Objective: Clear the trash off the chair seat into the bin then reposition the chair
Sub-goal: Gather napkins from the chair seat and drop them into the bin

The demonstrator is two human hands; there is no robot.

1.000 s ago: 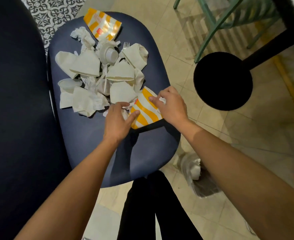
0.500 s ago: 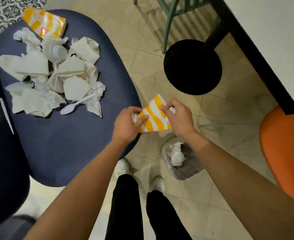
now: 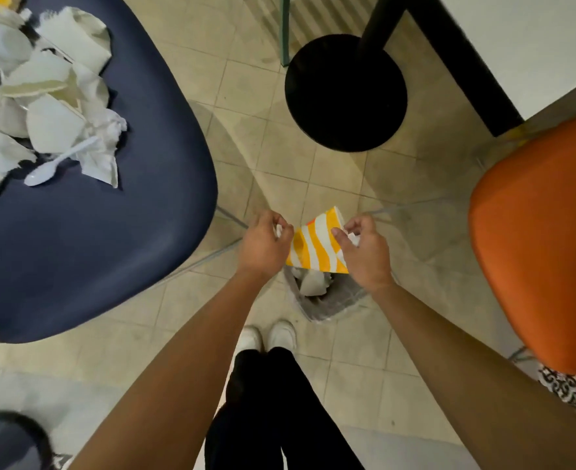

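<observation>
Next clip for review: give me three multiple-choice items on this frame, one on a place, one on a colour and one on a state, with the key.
1. Where is the striped wrapper?
A. Lying on the floor
B. Above the bin, held by the left hand and the right hand
C. Inside the bin, let go

2. What colour is the chair seat that bears the white trash pile?
A. Dark blue
B. Orange
C. Green

3. What state is the bin in?
A. Empty
B. Lying on its side
C. Upright, with white scraps inside

Key:
1 B: both hands pinch the wrapper's edges over the bin's mouth.
2 A: the pile lies on the dark blue seat at upper left.
3 C: white pieces show in its open mouth.
</observation>
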